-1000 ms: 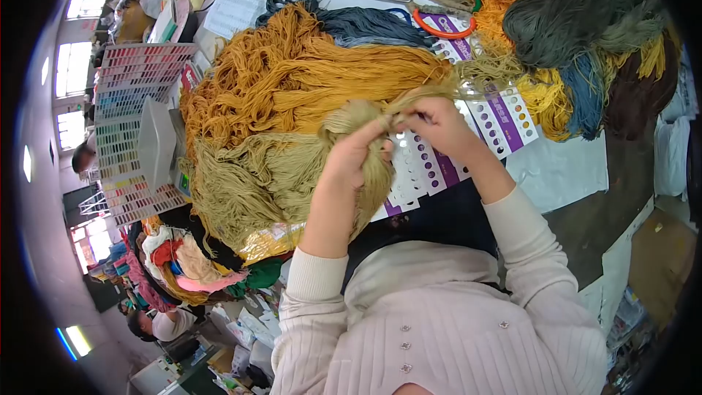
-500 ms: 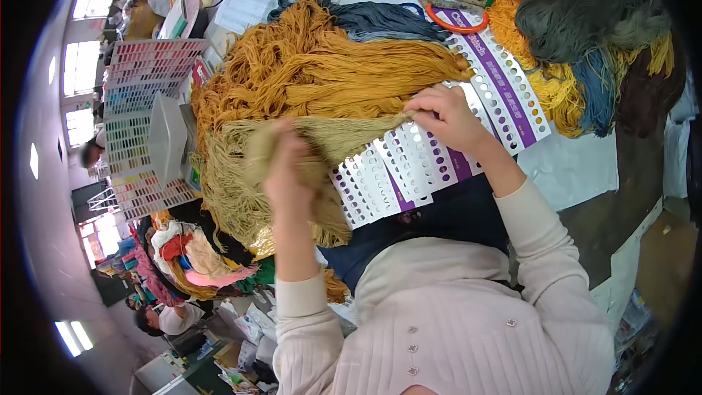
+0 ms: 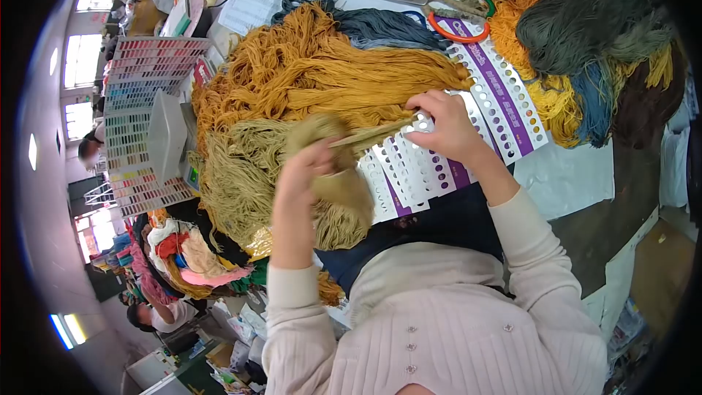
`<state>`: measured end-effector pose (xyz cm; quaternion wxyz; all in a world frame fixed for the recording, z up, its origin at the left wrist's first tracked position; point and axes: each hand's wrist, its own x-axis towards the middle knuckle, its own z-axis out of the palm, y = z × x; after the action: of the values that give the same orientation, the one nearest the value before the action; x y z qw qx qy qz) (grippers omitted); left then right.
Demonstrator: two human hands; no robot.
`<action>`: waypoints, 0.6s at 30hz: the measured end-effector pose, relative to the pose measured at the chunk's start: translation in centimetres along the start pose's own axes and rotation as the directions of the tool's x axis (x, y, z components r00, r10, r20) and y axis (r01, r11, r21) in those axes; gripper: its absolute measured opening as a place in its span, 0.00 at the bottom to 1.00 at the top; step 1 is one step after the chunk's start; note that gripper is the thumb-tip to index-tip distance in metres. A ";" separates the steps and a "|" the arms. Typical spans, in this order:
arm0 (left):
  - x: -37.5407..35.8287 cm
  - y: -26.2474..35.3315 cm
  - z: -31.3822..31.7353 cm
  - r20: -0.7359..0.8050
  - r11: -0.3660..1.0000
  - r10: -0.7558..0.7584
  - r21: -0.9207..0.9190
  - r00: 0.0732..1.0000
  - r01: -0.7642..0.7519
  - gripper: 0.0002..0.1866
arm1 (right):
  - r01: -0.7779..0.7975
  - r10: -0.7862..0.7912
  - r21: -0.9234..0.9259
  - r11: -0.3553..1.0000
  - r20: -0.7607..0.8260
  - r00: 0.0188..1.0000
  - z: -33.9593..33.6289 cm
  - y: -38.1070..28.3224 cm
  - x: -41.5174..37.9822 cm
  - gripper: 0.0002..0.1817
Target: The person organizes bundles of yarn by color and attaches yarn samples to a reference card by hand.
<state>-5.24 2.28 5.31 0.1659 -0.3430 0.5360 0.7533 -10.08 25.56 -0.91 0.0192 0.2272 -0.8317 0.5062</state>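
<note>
Olive-green yarn (image 3: 245, 168) lies in a loose pile at the left of the table. My left hand (image 3: 307, 168) is closed round a bunch of this yarn, somewhat blurred by motion. A narrow strand bundle stretches from it to my right hand (image 3: 442, 124), whose thumb and fingers pinch its end. Below the bundle lie white and purple cards with rows of holes (image 3: 409, 172). Mustard-orange yarn (image 3: 351, 73) is spread just beyond both hands.
Scissors with green and orange handles (image 3: 461, 11) lie beyond the orange yarn. Dark grey yarn (image 3: 585, 14) and yellow yarn (image 3: 559, 106) are heaped at the right. A colour chart rack (image 3: 139, 117) stands at the left. Another person (image 3: 164, 314) is farther off.
My left hand has moved right, closer to my right hand, and the olive bundle between them is shorter and narrower. My right hand still pinches the end.
</note>
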 end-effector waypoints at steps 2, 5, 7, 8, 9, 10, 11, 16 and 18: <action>-2.7 2.2 -4.6 -0.159 0.990 0.103 -0.083 0.982 -0.117 0.12 | -0.046 0.050 -0.074 0.996 0.051 0.997 0.0 -0.2 -0.1 0.17; -5.3 5.4 -10.5 -0.103 0.950 0.195 -0.229 0.975 -0.214 0.07 | -0.057 0.064 -0.088 0.995 0.081 0.995 0.1 -0.4 0.0 0.18; -7.2 7.9 -10.9 -0.345 0.894 0.275 -0.252 0.897 -0.371 0.06 | 0.011 -0.010 -0.057 0.998 0.032 0.999 0.5 -0.2 0.0 0.19; -8.0 8.7 -14.8 -0.262 0.807 0.324 -0.426 0.909 -0.410 0.05 | 0.022 -0.021 -0.022 1.000 0.039 0.999 0.4 -0.4 0.1 0.19; -9.6 9.4 -16.8 -0.368 0.746 0.375 -0.425 0.851 -0.513 0.04 | 0.065 -0.064 0.063 0.996 -0.013 0.998 0.6 -0.5 0.2 0.19; -11.6 10.2 -18.6 -0.470 0.680 0.410 -0.413 0.782 -0.605 0.04 | 0.061 -0.062 0.075 0.995 0.012 0.998 0.4 -0.8 0.3 0.18; -13.3 10.9 -20.5 -0.560 0.611 0.431 -0.396 0.707 -0.686 0.04 | 0.003 -0.003 0.098 0.995 0.003 1.000 0.7 -0.6 0.2 0.16; -27.4 8.2 -34.5 -0.787 0.448 0.481 -0.158 0.386 -0.880 0.04 | 0.270 -0.318 0.376 0.886 0.071 0.945 -2.2 -13.5 -1.2 0.04; -33.4 6.1 -39.4 -0.802 0.380 0.493 -0.149 0.337 -0.913 0.04 | 0.506 -0.715 0.600 0.619 0.164 0.680 -3.7 -18.6 -1.5 0.04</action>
<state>28.07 -32.33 25.28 -0.5122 -0.3193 0.3901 0.6954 -2.04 22.10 15.96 -0.0313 0.5937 -0.5215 0.6120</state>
